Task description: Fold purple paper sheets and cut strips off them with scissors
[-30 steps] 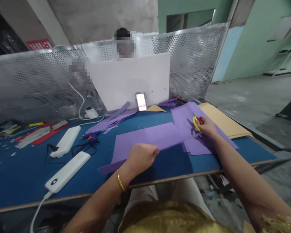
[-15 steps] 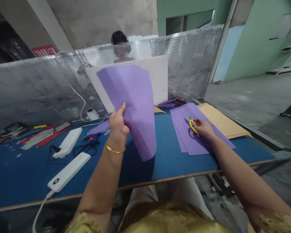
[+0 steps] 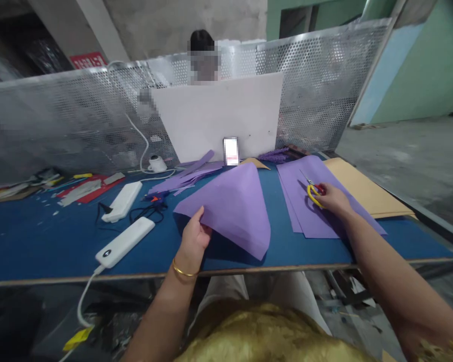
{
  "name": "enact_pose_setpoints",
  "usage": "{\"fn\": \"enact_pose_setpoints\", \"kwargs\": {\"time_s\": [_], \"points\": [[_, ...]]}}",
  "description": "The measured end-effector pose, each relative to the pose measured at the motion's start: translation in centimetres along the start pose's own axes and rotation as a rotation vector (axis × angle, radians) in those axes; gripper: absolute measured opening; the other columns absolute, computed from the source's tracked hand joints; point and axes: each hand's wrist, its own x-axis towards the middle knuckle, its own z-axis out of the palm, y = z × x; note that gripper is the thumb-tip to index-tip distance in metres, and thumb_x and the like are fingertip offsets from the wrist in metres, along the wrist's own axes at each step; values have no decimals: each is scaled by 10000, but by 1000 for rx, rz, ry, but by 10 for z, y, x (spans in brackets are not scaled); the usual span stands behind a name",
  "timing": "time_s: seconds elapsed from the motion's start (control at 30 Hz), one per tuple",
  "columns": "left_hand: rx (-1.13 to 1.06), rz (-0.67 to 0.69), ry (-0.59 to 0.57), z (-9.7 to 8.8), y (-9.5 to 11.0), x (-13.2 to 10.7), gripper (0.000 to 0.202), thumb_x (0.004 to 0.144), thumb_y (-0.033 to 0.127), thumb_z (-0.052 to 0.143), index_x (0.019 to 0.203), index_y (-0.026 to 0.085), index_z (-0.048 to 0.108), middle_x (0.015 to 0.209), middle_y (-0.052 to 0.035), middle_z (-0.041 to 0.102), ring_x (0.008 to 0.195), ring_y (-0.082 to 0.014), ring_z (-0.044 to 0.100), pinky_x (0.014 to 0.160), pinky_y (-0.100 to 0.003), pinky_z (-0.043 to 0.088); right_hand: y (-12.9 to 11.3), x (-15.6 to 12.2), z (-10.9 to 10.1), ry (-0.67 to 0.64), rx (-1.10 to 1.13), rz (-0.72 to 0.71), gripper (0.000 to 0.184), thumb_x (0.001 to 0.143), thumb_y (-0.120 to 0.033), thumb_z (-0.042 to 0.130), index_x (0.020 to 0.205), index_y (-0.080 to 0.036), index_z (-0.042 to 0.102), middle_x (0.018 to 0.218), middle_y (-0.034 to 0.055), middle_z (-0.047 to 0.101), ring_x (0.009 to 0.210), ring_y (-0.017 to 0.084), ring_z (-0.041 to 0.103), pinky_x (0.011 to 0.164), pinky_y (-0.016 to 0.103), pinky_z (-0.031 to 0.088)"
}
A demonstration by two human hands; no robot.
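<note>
Blue counter (image 3: pixel 60 246) spreads beneath both hands. The left hand (image 3: pixel 195 240) pinches one loose purple sheet (image 3: pixel 232 208) by its near left edge; a light grip should spare it creases. The right hand (image 3: pixel 334 198) grips one pair of scissors (image 3: pixel 311 190), best pointed away, above at least two flat purple sheets (image 3: pixel 296 193). Two white devices (image 3: pixel 125 243) lie left of the hands; one phone (image 3: pixel 231 151) stands beyond, between them.

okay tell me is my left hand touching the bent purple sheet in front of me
Touching. The head view shows the left hand pinching the bent purple sheet at its near edge, with the thumb lying over the paper.
</note>
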Motion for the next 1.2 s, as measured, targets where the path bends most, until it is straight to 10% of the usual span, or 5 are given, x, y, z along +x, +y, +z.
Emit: {"fn": "enact_pose_setpoints", "kwargs": {"time_s": [0.3,0.43,0.73,1.2], "points": [[-47,-49,-171,-18,-10,-25,109,883,56,615,936,123,682,776,-41,763,661,-145,721,700,-248,607,-25,-19,-6,47,450,-25,664,708,-424,708,1318,-199,570,1047,98,694,866,266,659,692,344,514],[-18,-136,-194,-31,-31,-40,172,843,-30,597,918,104,674,787,-57,758,667,-141,719,703,-243,609,-59,-53,-5,-161,737,-71,752,653,-514,744,1314,-238,514,883,13,659,577,152,590,487,271,468],[-129,-264,-152,-27,-35,-55,234,899,-15,560,1060,115,671,797,-42,765,675,-139,736,669,-241,627,-117,-163,34,-602,1126,44,537,626,-475,859,1008,-202,599,824,45,702,617,214,701,418,266,515],[77,-269,-341,-30,-65,-60,230,837,-2,644,1008,143,696,935,-64,766,805,-163,734,804,-302,607,-109,-167,33,-33,1291,119,586,543,-306,879,1043,-274,575,774,-81,540,519,82,527,443,227,481]]}}
